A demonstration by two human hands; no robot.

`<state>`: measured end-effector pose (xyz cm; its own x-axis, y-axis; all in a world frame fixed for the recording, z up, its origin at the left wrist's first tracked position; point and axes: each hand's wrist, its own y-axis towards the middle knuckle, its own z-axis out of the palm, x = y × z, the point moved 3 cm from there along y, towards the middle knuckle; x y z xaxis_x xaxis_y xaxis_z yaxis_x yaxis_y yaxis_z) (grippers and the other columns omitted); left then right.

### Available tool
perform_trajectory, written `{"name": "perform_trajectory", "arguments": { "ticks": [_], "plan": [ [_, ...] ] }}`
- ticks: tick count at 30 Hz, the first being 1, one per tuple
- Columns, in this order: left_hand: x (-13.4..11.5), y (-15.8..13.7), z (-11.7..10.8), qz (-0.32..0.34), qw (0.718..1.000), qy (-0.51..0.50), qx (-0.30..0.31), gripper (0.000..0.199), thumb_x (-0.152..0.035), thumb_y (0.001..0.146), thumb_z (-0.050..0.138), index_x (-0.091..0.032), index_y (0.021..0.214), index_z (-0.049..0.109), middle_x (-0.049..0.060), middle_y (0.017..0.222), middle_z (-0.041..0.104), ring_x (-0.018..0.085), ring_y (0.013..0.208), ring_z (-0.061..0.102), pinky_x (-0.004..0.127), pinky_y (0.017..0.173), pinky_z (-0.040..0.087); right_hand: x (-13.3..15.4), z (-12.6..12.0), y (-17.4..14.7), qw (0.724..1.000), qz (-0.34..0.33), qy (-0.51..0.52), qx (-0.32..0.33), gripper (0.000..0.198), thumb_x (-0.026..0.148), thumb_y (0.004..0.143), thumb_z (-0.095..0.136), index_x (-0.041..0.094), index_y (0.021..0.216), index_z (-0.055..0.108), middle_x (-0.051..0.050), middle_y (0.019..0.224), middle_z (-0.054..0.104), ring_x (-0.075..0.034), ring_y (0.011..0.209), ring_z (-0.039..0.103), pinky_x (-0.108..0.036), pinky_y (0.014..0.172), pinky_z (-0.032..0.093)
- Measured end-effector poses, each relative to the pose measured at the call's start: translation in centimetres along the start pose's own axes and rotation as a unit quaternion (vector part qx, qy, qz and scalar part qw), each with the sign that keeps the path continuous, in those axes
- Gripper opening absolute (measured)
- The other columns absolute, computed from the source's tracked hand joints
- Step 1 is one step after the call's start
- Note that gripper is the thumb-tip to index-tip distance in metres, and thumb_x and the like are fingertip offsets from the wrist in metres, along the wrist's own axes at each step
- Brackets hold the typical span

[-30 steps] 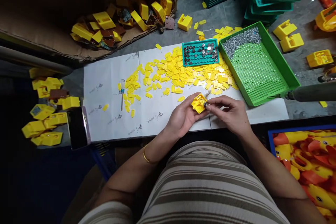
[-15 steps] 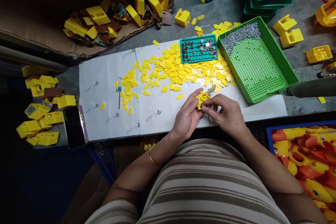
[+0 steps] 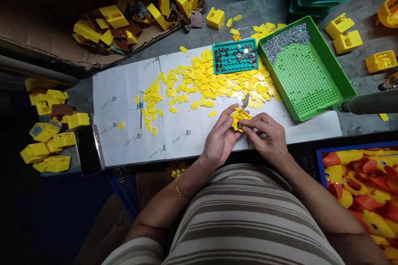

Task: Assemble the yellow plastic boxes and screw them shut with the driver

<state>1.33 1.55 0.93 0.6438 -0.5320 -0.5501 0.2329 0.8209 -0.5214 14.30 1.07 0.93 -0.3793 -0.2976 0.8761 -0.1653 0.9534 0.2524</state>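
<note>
My left hand (image 3: 219, 143) is wrapped around a small yellow plastic housing (image 3: 239, 116) with its hollow side up. My right hand (image 3: 269, 134) pinches a small round metal piece, which looks like a button cell (image 3: 239, 125), against the near side of that housing. The fingertips hide part of it. A greyish flat piece (image 3: 245, 100) sticks out beyond the housing's far edge. Just past my hands lies a spread of small yellow covers (image 3: 202, 80). On them rests a teal ridged tray (image 3: 235, 68) carrying several button cells.
A green perforated tray (image 3: 323, 87) with silver screws stands to the right, and a power screwdriver (image 3: 373, 103) reaches over its corner. At left are a screwdriver (image 3: 141, 109), a phone (image 3: 90, 149) and yellow housings (image 3: 45, 132). A carton (image 3: 174, 35) stands behind; a duck-filled crate (image 3: 321, 169) sits lower right.
The yellow housing has turned slightly in my left hand, and the greyish piece now points more upright. My right fingers have shifted a little on the round piece.
</note>
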Motion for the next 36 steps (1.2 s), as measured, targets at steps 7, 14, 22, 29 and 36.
{"name": "perform_trajectory", "arguments": {
  "ticks": [7,14,22,29,36],
  "plan": [
    [0.4,-0.3,-0.3,-0.015,0.998,0.058,0.013,0.06,-0.006,0.066,0.066,-0.026,0.117,0.043,0.001,0.106,0.068,0.015,0.105,0.063,0.033,0.101,0.041,0.9,-0.2,-0.2,0.999,0.002,-0.031,-0.009,0.015,0.015,0.089,0.056,0.019,0.099,0.067,-0.005,0.085,0.062,-0.014,0.076,0.061,-0.024,0.061,0.052],
    [0.1,-0.3,-0.3,-0.029,0.998,0.049,0.03,0.049,-0.011,0.074,0.064,-0.026,0.117,0.044,0.002,0.105,0.07,0.015,0.103,0.064,0.031,0.096,0.045,1.5,-0.5,-0.7,0.998,-0.026,-0.049,0.014,0.026,0.011,0.091,0.05,0.021,0.11,0.065,-0.006,0.092,0.062,-0.015,0.083,0.063,-0.026,0.07,0.053],
    [0.6,-0.4,-0.1,-0.006,0.999,0.034,0.035,0.035,-0.028,0.09,0.051,-0.024,0.125,0.051,0.006,0.118,0.066,0.019,0.114,0.06,0.037,0.101,0.043,1.2,-1.2,0.1,0.977,-0.03,-0.191,0.09,0.015,0.028,0.094,0.056,0.021,0.101,0.067,-0.004,0.094,0.067,-0.015,0.08,0.066,-0.024,0.06,0.046],
    [1.2,-0.1,-0.4,0.013,0.999,0.05,0.005,0.027,-0.027,0.091,0.05,-0.021,0.117,0.053,0.007,0.12,0.064,0.019,0.117,0.057,0.038,0.103,0.042,0.2,-1.2,0.8,0.961,-0.051,-0.228,0.144,0.016,0.031,0.094,0.056,0.022,0.098,0.068,-0.001,0.09,0.068,-0.015,0.077,0.067,-0.024,0.054,0.04],
    [1.3,-0.1,-0.7,0.036,0.995,0.088,-0.011,0.031,-0.032,0.089,0.053,-0.024,0.119,0.049,0.007,0.126,0.061,0.021,0.117,0.056,0.038,0.1,0.044,0.1,-0.2,0.4,0.972,-0.052,-0.205,0.105,0.019,0.03,0.095,0.052,0.018,0.099,0.067,-0.004,0.091,0.068,-0.014,0.073,0.066,-0.023,0.055,0.042]
  ]
}}
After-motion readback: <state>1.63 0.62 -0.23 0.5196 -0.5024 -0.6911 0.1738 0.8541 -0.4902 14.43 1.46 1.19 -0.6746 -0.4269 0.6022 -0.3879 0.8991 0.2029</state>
